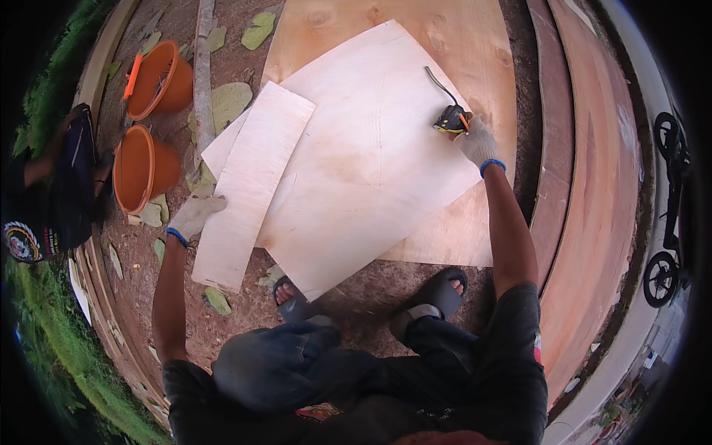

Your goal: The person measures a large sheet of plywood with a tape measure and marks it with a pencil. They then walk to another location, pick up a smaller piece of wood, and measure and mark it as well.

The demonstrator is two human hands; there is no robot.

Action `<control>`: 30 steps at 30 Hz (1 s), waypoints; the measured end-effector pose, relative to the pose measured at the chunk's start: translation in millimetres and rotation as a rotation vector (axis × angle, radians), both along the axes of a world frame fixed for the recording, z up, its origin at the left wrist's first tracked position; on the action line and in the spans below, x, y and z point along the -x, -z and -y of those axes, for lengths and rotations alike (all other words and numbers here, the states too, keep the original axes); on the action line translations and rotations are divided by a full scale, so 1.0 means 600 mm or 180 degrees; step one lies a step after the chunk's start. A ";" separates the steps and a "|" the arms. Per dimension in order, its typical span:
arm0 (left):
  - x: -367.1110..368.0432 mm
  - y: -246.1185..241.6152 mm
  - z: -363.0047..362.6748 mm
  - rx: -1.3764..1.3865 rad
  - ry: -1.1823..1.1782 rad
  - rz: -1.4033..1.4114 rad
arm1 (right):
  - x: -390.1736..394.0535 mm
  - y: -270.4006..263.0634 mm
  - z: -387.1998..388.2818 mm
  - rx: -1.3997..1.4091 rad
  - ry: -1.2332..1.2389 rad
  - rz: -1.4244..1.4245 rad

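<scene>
My left hand (196,215), in a knitted work glove with a blue cuff, grips the left edge of a narrow plywood strip (256,183). The strip slants over the left side of a larger pale plywood sheet (345,161). That sheet lies turned at an angle on a bigger, yellower plywood panel (473,44). In my gloved right hand (479,146) is a black and yellow tape measure (451,119) with an orange part. A dark curved strap sticks out from it over the sheet. The right fingers are partly hidden behind the tape measure's case.
Two orange buckets (167,83) (133,169) stand at the left; an orange-handled tool (132,77) rests on the farther one's rim. Beyond them is another person (61,183). Long boards (589,183) run along the right, with a parked two-wheeler (667,211) past them. Large leaves (231,103) litter the soil.
</scene>
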State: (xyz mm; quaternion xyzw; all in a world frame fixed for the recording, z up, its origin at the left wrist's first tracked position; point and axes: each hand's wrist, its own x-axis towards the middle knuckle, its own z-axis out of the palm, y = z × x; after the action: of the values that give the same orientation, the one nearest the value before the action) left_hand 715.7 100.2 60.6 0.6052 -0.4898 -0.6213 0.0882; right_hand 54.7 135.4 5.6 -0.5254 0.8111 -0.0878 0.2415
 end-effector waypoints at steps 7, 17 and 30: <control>-0.084 0.039 -0.180 -0.0045 0.1183 0.1815 | -0.087 0.006 -0.025 -0.0022 0.0249 0.0341; -0.052 0.065 -0.254 0.1435 0.0180 0.2528 | -0.165 -0.020 -0.015 -0.0269 0.0604 0.0786; 0.296 0.068 -0.149 0.0524 -0.0142 -0.0268 | -0.458 -0.062 -0.183 0.0551 -0.0786 0.0995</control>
State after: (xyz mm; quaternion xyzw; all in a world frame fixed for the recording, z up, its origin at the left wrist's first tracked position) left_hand 538.3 189.6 19.8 0.5800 -0.5215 -0.6017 0.1720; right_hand 329.5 245.4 42.5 -0.6196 0.6827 -0.2073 0.3273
